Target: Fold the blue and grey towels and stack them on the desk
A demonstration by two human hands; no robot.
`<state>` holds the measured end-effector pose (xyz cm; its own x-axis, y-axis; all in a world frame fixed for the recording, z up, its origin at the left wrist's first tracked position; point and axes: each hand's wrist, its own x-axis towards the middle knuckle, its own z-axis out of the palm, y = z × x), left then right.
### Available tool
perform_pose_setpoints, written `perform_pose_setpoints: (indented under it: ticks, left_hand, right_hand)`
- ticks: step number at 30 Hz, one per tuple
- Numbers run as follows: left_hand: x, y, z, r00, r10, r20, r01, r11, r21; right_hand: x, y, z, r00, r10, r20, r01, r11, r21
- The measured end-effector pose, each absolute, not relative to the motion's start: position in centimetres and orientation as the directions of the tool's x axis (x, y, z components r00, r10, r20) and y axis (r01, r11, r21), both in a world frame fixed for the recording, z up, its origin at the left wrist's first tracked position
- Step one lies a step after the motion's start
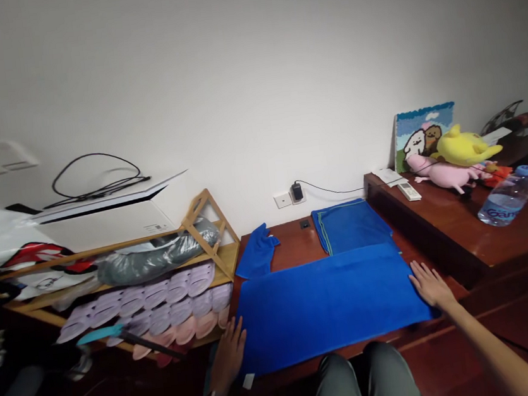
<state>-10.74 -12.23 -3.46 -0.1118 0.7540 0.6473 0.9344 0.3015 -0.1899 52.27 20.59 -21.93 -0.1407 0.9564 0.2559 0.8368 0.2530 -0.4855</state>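
Observation:
A blue towel (328, 302) is spread flat across the reddish-brown wooden desk, with a white tag at its near left corner. My left hand (231, 348) rests at the towel's left edge, fingers stretched out. At the right edge lies my right hand (430, 284), flat with its fingers apart. Neither hand grips anything. Behind the spread towel, a folded blue cloth (353, 225) with a green-yellow seam lies on the right, and a crumpled blue cloth (256, 249) on the left.
To the left, a wooden rack (232, 252) holds rows of slippers (179, 290) and a plastic-wrapped item. On the raised right surface stand a water bottle (507, 199), plush toys (447, 174), a remote (409, 191) and a picture (423, 135). A black charger (297, 190) is plugged into the wall.

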Motion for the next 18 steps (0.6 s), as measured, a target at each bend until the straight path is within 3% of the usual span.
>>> perform_pose_setpoints:
  ticks: [2,6,10,13,18]
  left_hand:
    - [-8.9,-12.6,-4.1,-0.103,0.74,0.665,0.939,0.293,-0.181]
    - [-2.3,-12.3,-6.9,-0.04,0.731,0.681,0.943,0.253,-0.217]
    - [-0.5,-14.1,-9.3,-0.031,0.749,0.662,0.907,0.299,-0.296]
    - [-3.3,-16.8,-9.4,-0.031,0.781,0.623,0.892,0.303,-0.335]
    - [-6.7,-19.2,-8.9,-0.09,0.773,0.628,0.903,0.33,-0.275]
  right_hand:
    - [51.6,19.5,-21.5,-0.111,0.934,0.34,0.828,0.276,-0.488]
    - [43.0,13.9,-19.3,-0.229,0.783,0.578,0.691,0.549,-0.471]
    - [35.9,9.2,-18.8,-0.398,0.681,0.614,0.555,0.712,-0.429]
    - [36.8,9.5,-20.4,-0.421,0.697,0.581,0.557,0.704,-0.441]
    - [44.9,14.1,-24.5,-0.291,0.806,0.516,0.675,0.555,-0.487]
